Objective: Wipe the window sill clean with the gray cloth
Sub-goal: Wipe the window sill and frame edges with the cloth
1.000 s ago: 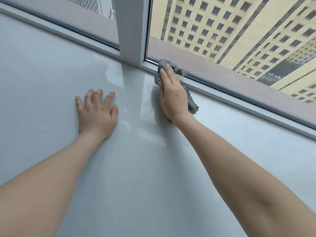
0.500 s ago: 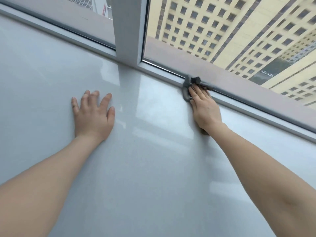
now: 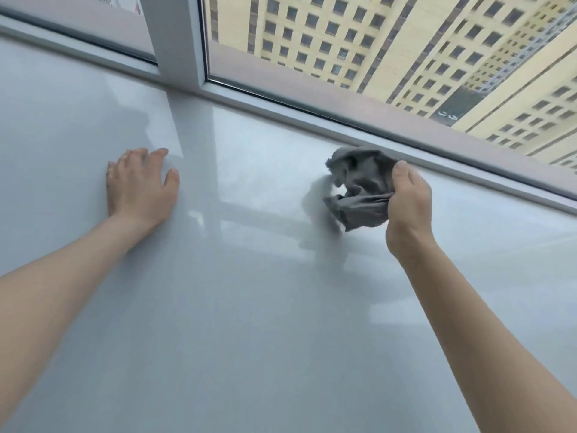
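The right hand (image 3: pixel 409 207) has its grip clenched on the bunched gray cloth (image 3: pixel 359 189) over the window sill (image 3: pixel 249 307), near the window frame (image 3: pixel 312 117). Folds hide its fingers, and the cloth's blurred lower corner may or may not touch the sill. The left hand (image 3: pixel 140 185) lies flat there, grip released.

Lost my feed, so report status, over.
Left hand flat on window sill. Right hand gripping gray cloth, bunched, by window frame. Nothing seen in the way.
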{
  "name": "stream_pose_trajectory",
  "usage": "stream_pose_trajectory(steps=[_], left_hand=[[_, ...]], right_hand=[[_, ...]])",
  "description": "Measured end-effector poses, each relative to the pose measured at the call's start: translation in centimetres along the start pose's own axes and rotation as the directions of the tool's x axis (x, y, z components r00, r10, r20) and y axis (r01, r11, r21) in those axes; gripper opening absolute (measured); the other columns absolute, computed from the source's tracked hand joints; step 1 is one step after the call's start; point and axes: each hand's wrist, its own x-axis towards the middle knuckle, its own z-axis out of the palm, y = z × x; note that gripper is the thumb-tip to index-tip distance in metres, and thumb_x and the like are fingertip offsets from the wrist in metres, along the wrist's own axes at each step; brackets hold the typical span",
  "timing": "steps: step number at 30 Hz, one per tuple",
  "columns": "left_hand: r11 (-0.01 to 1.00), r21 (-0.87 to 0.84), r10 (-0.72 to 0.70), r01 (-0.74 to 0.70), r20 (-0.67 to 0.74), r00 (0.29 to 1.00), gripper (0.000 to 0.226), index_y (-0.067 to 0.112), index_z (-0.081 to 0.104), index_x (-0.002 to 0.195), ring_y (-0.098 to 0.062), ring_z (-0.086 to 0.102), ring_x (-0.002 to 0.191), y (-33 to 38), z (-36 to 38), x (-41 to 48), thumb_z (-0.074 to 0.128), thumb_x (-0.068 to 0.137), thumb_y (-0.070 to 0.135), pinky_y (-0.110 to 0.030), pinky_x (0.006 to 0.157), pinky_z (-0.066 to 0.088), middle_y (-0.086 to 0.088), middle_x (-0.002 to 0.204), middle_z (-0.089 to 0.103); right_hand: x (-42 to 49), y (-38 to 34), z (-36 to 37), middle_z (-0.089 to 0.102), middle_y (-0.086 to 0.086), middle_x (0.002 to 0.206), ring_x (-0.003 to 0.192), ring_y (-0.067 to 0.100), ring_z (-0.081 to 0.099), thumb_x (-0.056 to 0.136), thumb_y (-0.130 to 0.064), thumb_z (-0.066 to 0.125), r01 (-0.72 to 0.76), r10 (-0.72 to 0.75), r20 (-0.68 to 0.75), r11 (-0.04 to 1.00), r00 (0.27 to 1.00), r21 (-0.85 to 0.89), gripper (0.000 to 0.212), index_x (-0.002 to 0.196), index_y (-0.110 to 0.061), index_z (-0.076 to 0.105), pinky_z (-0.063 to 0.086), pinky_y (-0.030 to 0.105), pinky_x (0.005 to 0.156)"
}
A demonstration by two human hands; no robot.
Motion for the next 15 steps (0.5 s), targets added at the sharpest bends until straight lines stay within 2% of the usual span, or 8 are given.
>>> stream_pose_trajectory(steps=[2,4,6,8,10,12,14,15], left_hand=[[0.998,-0.026,0.054,-0.054,-0.007,0.999,0.059,0.005,0.049,0.126,-0.042,0.041,0.122,0.4,0.2,-1.3,0.032,0.079,0.036,-0.052,0.106,0.026,-0.029,0.13,0.047],[0.996,-0.026,0.081,-0.081,-0.005,0.997,0.057,0.004,0.05,0.125,-0.043,0.043,0.12,0.6,0.5,-2.3,0.033,0.08,0.035,-0.052,0.105,0.028,-0.03,0.129,0.049],[0.996,-0.022,0.083,-0.083,0.009,0.997,0.057,0.003,0.05,0.124,-0.044,0.042,0.12,0.9,0.6,-2.8,0.033,0.08,0.034,-0.053,0.104,0.028,-0.029,0.129,0.049],[0.995,-0.015,0.098,-0.098,0.012,0.995,0.056,0.003,0.051,0.124,-0.044,0.043,0.118,1.2,0.6,-3.1,0.033,0.081,0.034,-0.053,0.103,0.029,-0.029,0.128,0.049],[0.992,0.002,0.129,-0.129,0.012,0.992,0.056,0.003,0.051,0.124,-0.044,0.043,0.118,1.5,0.8,-3.3,0.033,0.081,0.034,-0.054,0.103,0.029,-0.028,0.128,0.05],[0.99,0.01,0.14,-0.14,0.03,0.99,0.057,0.005,0.049,0.127,-0.044,0.039,0.123,2.0,1.1,-3.5,0.032,0.081,0.035,-0.055,0.106,0.026,-0.028,0.132,0.047],[0.992,0.017,0.123,-0.124,0.054,0.991,0.059,0.009,0.046,0.13,-0.044,0.032,0.129,2.7,1.4,-3.7,0.03,0.081,0.038,-0.054,0.109,0.018,-0.028,0.138,0.041],[0.993,0.029,0.116,-0.117,0.059,0.992,0.06,0.012,0.045,0.132,-0.044,0.028,0.131,2.9,1.6,-3.7,0.029,0.081,0.039,-0.054,0.11,0.014,-0.027,0.14,0.037]], right_hand=[[-1.9,-0.7,-2.5,0.073,0.003,0.091,0.089,0.019,0.068,0.098,-0.031,0.043,-0.269,0.238,0.168,0.942,0.957,0.2,0.031,0.094,-0.012,0.066,0.055,0.032,0.079],[-2.5,0.4,-4.3,0.069,0.002,0.114,0.107,0.019,0.063,0.095,-0.042,0.045,-0.361,0.36,0.171,0.932,0.917,-0.026,0.036,0.114,-0.017,0.064,0.049,0.035,0.093],[-2.8,2.1,-5.5,0.051,-0.002,0.14,0.13,0.015,0.045,0.095,-0.049,0.04,-0.137,0.196,0.075,0.866,0.978,-0.481,0.046,0.133,-0.025,0.05,0.032,0.034,0.11],[-4.0,3.7,-5.9,0.035,0.001,0.151,0.142,0.015,0.026,0.095,-0.05,0.034,0.209,-0.156,0.141,0.636,0.978,-0.743,0.051,0.141,-0.028,0.04,0.016,0.038,0.118],[-5.3,5.5,-5.0,0.03,0.004,0.153,0.144,0.018,0.021,0.094,-0.051,0.03,0.455,-0.258,0.376,0.486,0.89,-0.746,0.052,0.14,-0.031,0.04,0.01,0.043,0.119],[-6.3,8.6,-3.7,0.025,-0.001,0.154,0.144,0.016,0.016,0.095,-0.056,0.019,0.694,-0.215,0.661,0.28,0.719,-0.664,0.053,0.141,-0.035,0.036,0.006,0.048,0.118],[-5.3,10.6,-3.4,0.023,-0.006,0.155,0.145,0.013,0.011,0.096,-0.054,0.012,0.794,-0.153,0.78,0.175,0.606,-0.583,0.053,0.142,-0.038,0.031,0.002,0.049,0.117],[-3.6,10.8,-3.4,0.021,-0.007,0.156,0.145,0.012,0.01,0.096,-0.053,0.013,0.785,-0.141,0.774,0.175,0.618,-0.594,0.051,0.143,-0.04,0.03,-0.001,0.047,0.117]])
